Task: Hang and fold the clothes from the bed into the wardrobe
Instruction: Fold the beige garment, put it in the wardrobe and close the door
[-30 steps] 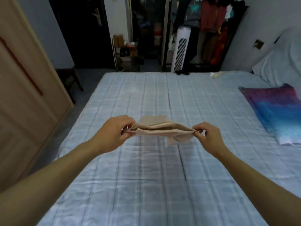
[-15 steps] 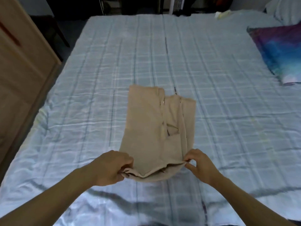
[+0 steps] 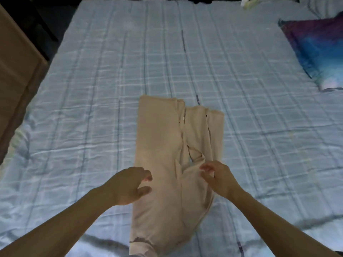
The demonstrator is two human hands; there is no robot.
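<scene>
**A:** Where is the beige garment (image 3: 159, 145)?

**B:** Flat on the checked bed (image 3: 92, 89). It runs from the middle of the view down toward 6 o'clock, and its near end passes out of view at the bottom edge. It lies lengthwise in long folded strips, with an uneven far hem.

**A:** And the hands?

**B:** The left hand (image 3: 128, 186) sits at the cloth's left edge, about 7 o'clock from centre. Its fingers are loosely curled and the thumb is apart, with nothing held between them. The right hand (image 3: 220, 180) is over the garment's right half, about 5 o'clock, with fingers relaxed and slightly spread, gripping nothing (blur hides whether the fingertips touch the fabric).

**A:** Anything else on view?

**B:** A purple-and-blue pillow (image 3: 319, 49) at 2 o'clock, well apart from the garment. A small pale object (image 3: 249, 2) lies at the far edge, at 1 o'clock. A wooden panel (image 3: 16, 71) stands beside the bed at 9 o'clock.
</scene>
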